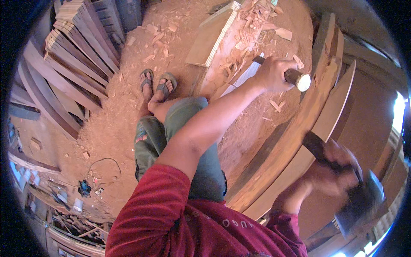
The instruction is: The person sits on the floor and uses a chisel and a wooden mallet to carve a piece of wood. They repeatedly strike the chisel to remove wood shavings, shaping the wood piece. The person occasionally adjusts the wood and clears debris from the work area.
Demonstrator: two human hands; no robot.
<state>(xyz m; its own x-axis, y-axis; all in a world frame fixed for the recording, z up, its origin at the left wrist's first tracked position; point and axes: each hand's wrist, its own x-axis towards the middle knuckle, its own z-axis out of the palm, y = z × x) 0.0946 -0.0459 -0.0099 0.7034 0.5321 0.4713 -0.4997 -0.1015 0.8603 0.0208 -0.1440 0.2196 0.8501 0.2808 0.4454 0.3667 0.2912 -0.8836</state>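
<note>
Cannot make out the right hand (340, 169) cleanly for blur, nor the exact shape of the smeared tool (361, 203) in it. Cannot see the middle of the chisel (293, 77) inside the left hand (275, 73). Cannot identify the small blue thing (84, 188) on the floor (117, 143). Cannot follow the shirt (147, 207) past the lower edge.

We count two bare hands (274, 75) (340, 171), two handled tools (303, 82) (364, 204), two sandals (169, 76), two feet (156, 97), one thin dark cord (105, 159)
</note>
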